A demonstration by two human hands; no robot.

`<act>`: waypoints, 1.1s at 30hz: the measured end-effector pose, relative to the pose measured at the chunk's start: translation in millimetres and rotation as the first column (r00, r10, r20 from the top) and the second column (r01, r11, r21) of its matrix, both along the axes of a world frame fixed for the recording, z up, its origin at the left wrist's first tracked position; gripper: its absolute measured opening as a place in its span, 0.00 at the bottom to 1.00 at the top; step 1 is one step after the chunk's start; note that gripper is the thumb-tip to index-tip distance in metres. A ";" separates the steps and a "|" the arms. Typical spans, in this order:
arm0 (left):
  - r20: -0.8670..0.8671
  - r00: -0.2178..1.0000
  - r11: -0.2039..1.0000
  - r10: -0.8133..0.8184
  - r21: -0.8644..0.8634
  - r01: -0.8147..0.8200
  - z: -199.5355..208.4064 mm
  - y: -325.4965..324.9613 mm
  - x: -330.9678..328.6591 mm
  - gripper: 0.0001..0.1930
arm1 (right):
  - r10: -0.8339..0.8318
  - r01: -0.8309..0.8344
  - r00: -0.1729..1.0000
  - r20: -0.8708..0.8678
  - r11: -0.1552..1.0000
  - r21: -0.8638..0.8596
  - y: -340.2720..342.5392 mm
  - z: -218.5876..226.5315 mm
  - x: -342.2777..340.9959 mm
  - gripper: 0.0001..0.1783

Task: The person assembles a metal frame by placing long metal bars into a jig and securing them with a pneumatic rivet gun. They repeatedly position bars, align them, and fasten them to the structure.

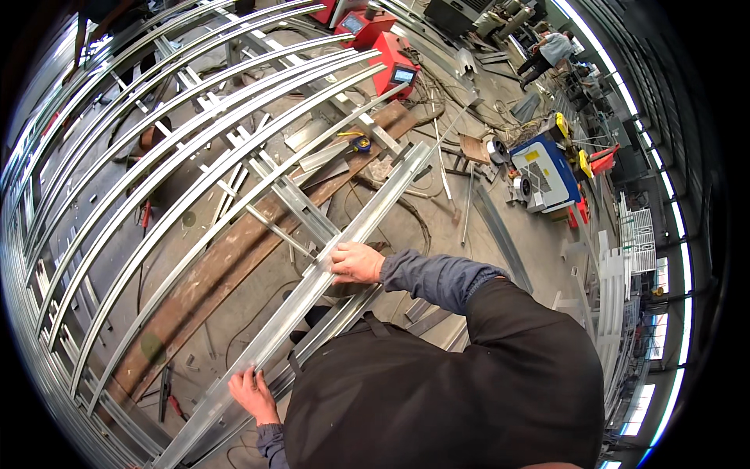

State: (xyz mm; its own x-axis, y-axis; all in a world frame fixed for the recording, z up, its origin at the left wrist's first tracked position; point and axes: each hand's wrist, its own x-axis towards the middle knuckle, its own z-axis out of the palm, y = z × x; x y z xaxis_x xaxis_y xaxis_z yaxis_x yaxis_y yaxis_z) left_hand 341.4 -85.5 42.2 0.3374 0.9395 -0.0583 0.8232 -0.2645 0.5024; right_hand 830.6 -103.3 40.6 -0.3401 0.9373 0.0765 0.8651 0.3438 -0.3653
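Note:
A long silvery metal channel [293,313] runs slantwise in front of me, from the lower left to the middle. My right hand [357,263] grips its edge near where a short crosspiece [308,213] meets it, fingers curled over the top. Lower down, my left hand [254,395] holds the near edge of the same channel, its fingers bent over the rim. Beyond the channel spreads a wide frame of parallel metal bars [226,160], joined by short cross members. A second metal profile [332,316] lies close to my body, partly hidden by my dark clothing.
A rusty beam [207,305] passes beneath the frame, with a tape measure [360,144] near its far end. Red machines [393,69] stand beyond. At right are a blue-and-white machine [544,173], cables and loose metal strips. A person [551,51] is far off.

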 end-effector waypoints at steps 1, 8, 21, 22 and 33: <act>-0.010 1.000 1.000 -0.014 0.023 0.014 0.7 0.5 -0.7 0.13 | -0.005 0.005 1.000 -0.007 1.000 0.009 0.1 -1.0 -1.5 0.18; -0.033 0.999 0.997 -0.030 0.077 0.032 -11.6 -0.6 -4.1 0.14 | -0.037 0.037 0.999 -0.016 0.999 0.001 -4.6 -6.2 -2.4 0.15; -0.047 0.998 0.978 -0.045 0.203 0.054 15.3 -40.0 -24.9 0.23 | -0.089 0.088 0.995 -0.043 0.996 -0.032 0.2 29.7 -31.1 0.16; -0.052 0.999 0.976 -0.014 0.216 0.025 18.1 -43.5 -29.1 0.24 | -0.069 0.068 0.996 -0.062 0.997 -0.029 2.9 32.8 -34.4 0.15; -0.142 0.990 0.997 0.019 0.075 -0.008 17.6 -15.5 -37.1 0.28 | -0.026 0.043 0.990 -0.139 0.992 0.123 180.9 52.8 -88.8 0.15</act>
